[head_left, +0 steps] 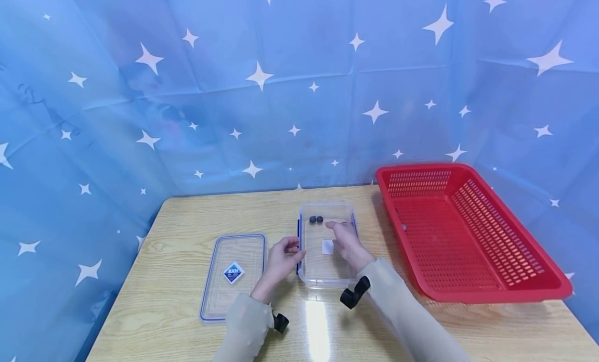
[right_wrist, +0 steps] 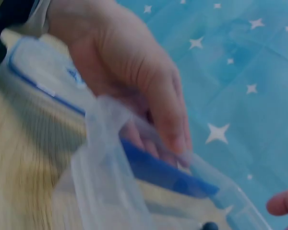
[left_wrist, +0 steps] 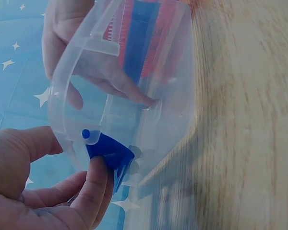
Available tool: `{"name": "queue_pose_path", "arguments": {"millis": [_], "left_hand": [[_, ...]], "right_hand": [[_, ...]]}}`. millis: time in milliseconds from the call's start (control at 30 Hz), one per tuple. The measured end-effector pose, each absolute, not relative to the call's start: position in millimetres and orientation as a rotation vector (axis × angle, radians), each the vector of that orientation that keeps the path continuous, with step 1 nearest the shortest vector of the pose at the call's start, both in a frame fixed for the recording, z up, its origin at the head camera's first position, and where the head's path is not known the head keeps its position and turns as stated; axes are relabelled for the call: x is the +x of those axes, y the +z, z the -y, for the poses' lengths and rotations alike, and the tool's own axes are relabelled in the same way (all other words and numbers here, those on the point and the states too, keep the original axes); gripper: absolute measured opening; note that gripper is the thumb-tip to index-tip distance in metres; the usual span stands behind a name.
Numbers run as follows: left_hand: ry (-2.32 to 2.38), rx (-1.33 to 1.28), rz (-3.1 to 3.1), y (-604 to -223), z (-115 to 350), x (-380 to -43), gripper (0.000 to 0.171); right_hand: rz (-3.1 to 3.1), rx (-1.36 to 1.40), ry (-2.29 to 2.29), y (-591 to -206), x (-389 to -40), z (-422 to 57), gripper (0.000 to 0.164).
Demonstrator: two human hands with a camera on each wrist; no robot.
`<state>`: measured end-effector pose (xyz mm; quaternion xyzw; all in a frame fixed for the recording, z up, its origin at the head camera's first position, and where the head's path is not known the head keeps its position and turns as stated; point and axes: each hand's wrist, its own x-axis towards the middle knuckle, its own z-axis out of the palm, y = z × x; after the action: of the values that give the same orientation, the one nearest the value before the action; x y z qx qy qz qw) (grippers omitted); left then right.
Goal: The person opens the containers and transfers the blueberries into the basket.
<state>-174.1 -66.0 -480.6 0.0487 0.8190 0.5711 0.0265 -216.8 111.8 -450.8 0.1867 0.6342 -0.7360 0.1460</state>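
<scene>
A clear plastic food box (head_left: 323, 281) with blue side clasps stands uncovered on the table. My left hand (head_left: 282, 260) grips its left wall, fingers at the blue clasp (left_wrist: 110, 155) and thumb near the rim. Over the box's inside reaches my right hand (head_left: 347, 242); in the left wrist view its index finger points down to the box floor, thumb held apart. Two small dark balls (head_left: 316, 219) lie at the far end of the box, left of the right fingertips. A white square (head_left: 327, 247) shows on the box floor.
The box's clear lid (head_left: 232, 305) with a blue seal and a blue-white label lies left of the box. A large red plastic basket (head_left: 435, 247) stands on the right, with a small greyish thing (head_left: 404, 227) at its left wall. Behind the wooden table (head_left: 159, 279) hangs a blue star-patterned curtain (head_left: 210, 112).
</scene>
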Motion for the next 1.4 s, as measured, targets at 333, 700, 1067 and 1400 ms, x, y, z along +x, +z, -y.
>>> {"name": "queue_pose_path", "arguments": {"millis": [333,700,1067,1400], "left_hand": [[1.759,0.155,-2.527,-481.5,66.2,-174.6,0.038],[1.775,0.179,-2.528,-483.1,65.3,-174.4,0.037],[1.783,0.143,-2.509,-481.8,65.7,-174.5,0.036],[1.773,0.139,-2.517,-481.7,65.3,-174.2,0.036]], "right_hand": [[-1.803,0.631,-2.232,-453.7,-213.8,-107.0,0.080],[-2.020,0.543,-1.958,-460.1,-236.2,-115.7,0.067],[-2.185,0.482,-1.720,-457.5,-243.1,-118.6,0.072],[-2.262,0.427,-1.675,-461.4,-249.8,-119.8,0.018]]}}
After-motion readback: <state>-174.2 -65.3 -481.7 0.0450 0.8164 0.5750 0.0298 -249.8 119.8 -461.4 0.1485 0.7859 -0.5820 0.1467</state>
